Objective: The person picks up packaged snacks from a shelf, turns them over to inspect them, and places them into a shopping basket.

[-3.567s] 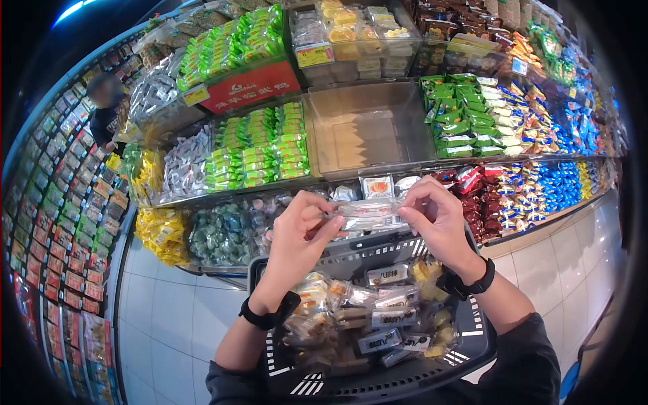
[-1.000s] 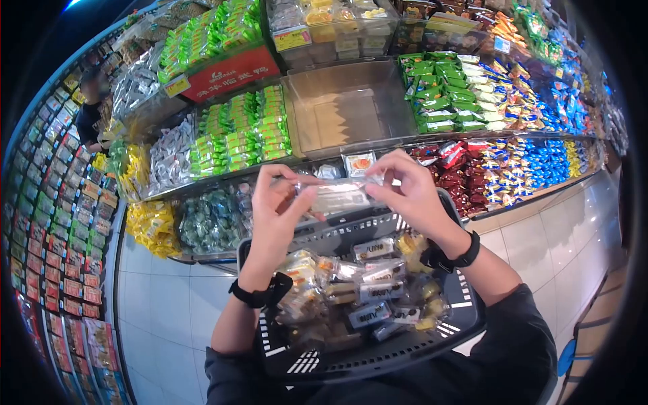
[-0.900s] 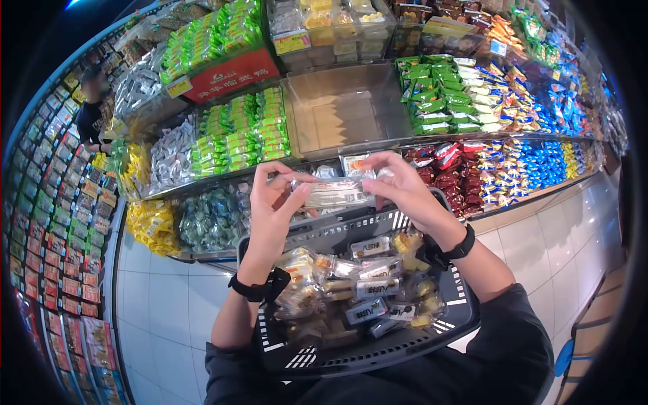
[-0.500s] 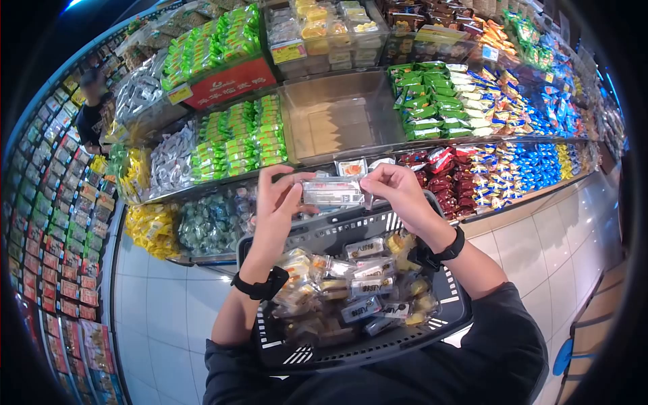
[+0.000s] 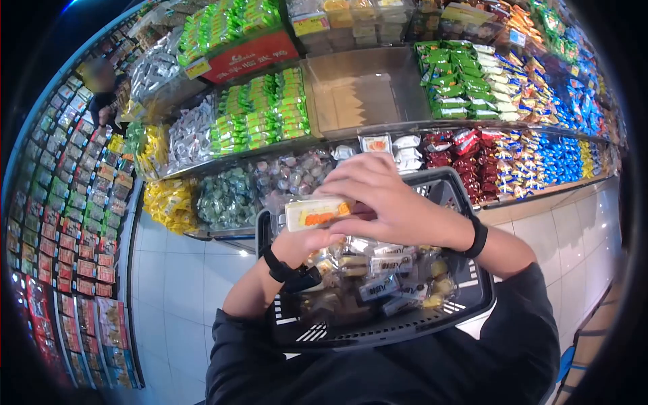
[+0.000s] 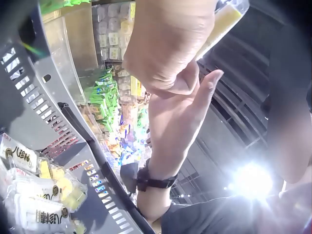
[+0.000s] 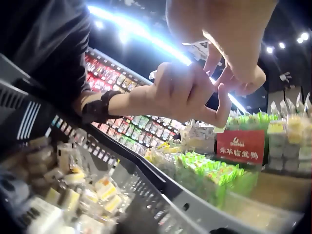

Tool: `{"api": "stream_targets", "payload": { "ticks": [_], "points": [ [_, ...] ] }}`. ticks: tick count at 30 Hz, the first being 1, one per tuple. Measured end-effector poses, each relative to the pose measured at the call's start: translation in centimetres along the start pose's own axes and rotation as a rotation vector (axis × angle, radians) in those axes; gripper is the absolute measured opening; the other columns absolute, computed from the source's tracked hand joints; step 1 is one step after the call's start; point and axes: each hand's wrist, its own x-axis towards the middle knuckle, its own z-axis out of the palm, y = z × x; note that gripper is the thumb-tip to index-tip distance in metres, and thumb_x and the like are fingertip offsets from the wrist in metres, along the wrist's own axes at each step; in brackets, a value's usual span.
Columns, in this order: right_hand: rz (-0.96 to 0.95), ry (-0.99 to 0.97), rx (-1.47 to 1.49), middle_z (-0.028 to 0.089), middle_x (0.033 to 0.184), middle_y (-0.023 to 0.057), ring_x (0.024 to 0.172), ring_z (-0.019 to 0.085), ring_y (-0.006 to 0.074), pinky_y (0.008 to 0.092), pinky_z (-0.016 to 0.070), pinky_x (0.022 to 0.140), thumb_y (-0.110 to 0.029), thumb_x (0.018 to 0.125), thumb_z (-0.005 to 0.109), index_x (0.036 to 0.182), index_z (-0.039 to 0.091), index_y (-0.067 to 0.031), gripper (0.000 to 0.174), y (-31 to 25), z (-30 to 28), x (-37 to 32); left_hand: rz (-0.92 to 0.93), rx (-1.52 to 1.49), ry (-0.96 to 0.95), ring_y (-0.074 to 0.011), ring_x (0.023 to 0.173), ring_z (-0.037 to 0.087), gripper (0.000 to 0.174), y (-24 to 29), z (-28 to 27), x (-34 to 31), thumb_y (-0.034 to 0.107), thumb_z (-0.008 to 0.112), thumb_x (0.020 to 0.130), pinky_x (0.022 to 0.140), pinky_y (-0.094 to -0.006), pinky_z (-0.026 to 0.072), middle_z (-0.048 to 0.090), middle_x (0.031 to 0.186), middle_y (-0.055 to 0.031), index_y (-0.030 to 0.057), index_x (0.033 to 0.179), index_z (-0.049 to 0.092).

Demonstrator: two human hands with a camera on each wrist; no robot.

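Observation:
A pale snack bar (image 5: 317, 212) in clear wrapping, with orange print on the face turned up, is tilted above the basket. My right hand (image 5: 385, 202) reaches across and grips its right end, thumb along the lower edge. Below and behind it, my left hand (image 5: 304, 246) is at the bar too, its fingers mostly hidden in the head view. In the right wrist view the left hand (image 7: 180, 92) shows bent fingers. One end of the snack bar (image 6: 224, 27) sticks out past the left hand (image 6: 170, 44) in the left wrist view.
A dark grey shopping basket (image 5: 378, 334) close to my body holds several wrapped snacks (image 5: 391, 263). Ahead stand tiered shelf bins with green packets (image 5: 260, 111), an empty bin (image 5: 364, 94) and blue packets (image 5: 553, 158). Another person (image 5: 101, 88) stands at the far left.
Earlier both hands held the bar stretched between them, its text side showing. Now it is turned over to the orange-printed side and shifted left, with the right hand crossed over the left.

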Motion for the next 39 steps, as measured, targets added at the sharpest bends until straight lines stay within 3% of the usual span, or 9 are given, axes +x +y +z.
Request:
{"api": "stream_targets", "payload": {
  "ticks": [2,4,6,10,17,22,24,29,39],
  "points": [
    [0.002,-0.214,0.045,0.064,0.117,0.0087,0.116,0.056,0.0276,0.0421,0.0335,0.104,-0.029,0.088,0.076,0.116,0.067,-0.0081,0.037,-0.2,-0.4,1.3,-0.267,-0.582,0.021,-0.0186,0.11,0.063,0.056,2.5,0.1,-0.1,0.024,0.079,0.085,0.094,-0.0326,0.0525,0.063,0.124,-0.0082,0.0055,0.134,0.059],
    [0.014,-0.248,0.073,0.064,0.113,0.008,0.107,0.06,0.0242,0.0404,0.041,0.098,-0.025,0.087,0.077,0.112,0.067,-0.0075,0.032,0.1,-0.7,2.2,0.114,0.274,-0.072,-0.0203,0.111,0.061,0.044,2.0,-0.7,0.4,0.022,0.072,0.092,0.09,-0.0342,0.0533,0.062,0.121,-0.0081,0.0058,0.13,0.059],
    [0.288,-0.329,0.44,0.064,0.109,0.0069,0.099,0.062,0.0172,0.0343,0.0498,0.086,-0.02,0.088,0.078,0.108,0.066,-0.0061,0.027,0.6,-0.9,3.2,-0.407,-1.532,-0.176,-0.0217,0.101,0.062,0.027,0.3,-1.2,1.6,0.02,0.059,0.1,0.084,-0.0334,0.0533,0.063,0.113,-0.007,0.0061,0.123,0.06],
    [0.581,-0.151,0.715,0.064,0.103,0.0039,0.092,0.063,0.0119,0.0282,0.0535,0.079,-0.014,0.092,0.075,0.11,0.059,-0.0016,0.028,0.5,-1.7,4.1,-0.36,-1.019,0.26,-0.0218,0.083,0.063,0.031,6.3,0.1,3.6,0.027,0.042,0.107,0.067,-0.03,0.0502,0.064,0.099,-0.0105,0.0028,0.12,0.056],
    [0.679,0.294,0.963,0.065,0.106,0.006,0.097,0.062,0.0115,0.0292,0.0513,0.088,-0.007,0.091,0.075,0.123,0.053,-0.0035,0.039,2.6,-1.3,3.1,-0.145,-0.137,0.187,-0.0247,0.081,0.067,0.057,8.2,0.2,3.7,0.05,0.035,0.106,0.059,-0.0327,0.0529,0.064,0.1,-0.0168,-0.0007,0.128,0.048],
    [0.385,0.314,0.645,0.067,0.107,0.0041,0.102,0.063,0.0147,0.0318,0.0501,0.089,-0.004,0.085,0.078,0.117,0.063,-0.0046,0.035,1.6,-1.9,2.2,-0.044,-0.467,0.193,-0.0239,0.093,0.069,0.062,8.1,1.0,3.6,0.045,0.042,0.107,0.075,-0.0377,0.0614,0.061,0.12,-0.0187,-0.0013,0.147,0.035],
    [-0.286,0.253,-0.367,0.067,0.108,0.0034,0.1,0.063,0.021,0.0368,0.0482,0.089,-0.002,0.072,0.077,0.113,0.07,-0.0064,0.043,1.7,-3.0,1.7,0.081,-0.764,0.266,-0.0244,0.096,0.07,0.067,8.8,1.7,3.6,0.049,0.042,0.106,0.077,-0.0374,0.0612,0.06,0.124,-0.0191,0.0,0.15,0.034],
    [-0.28,0.238,-0.5,0.067,0.114,0.0037,0.101,0.061,0.0233,0.0422,0.0445,0.09,-0.005,0.064,0.074,0.116,0.074,-0.0125,0.053,2.0,-1.7,-0.5,0.05,-0.439,0.328,-0.0147,0.08,0.064,0.052,9.6,1.0,3.0,0.004,0.057,0.101,0.058,-0.026,0.0541,0.066,0.106,-0.0138,0.0004,0.149,0.036],
    [0.046,0.393,0.134,0.047,0.138,0.021,0.122,0.05,0.0304,0.0423,0.0451,0.099,0.001,0.077,0.07,0.134,0.05,-0.0052,0.061,3.7,-0.8,-2.6,0.166,-0.248,0.386,-0.0181,0.074,0.067,0.031,8.1,1.3,3.1,0.001,0.057,0.099,0.055,-0.0277,0.0544,0.067,0.101,-0.0201,-0.0013,0.126,0.043]
  ]
}}
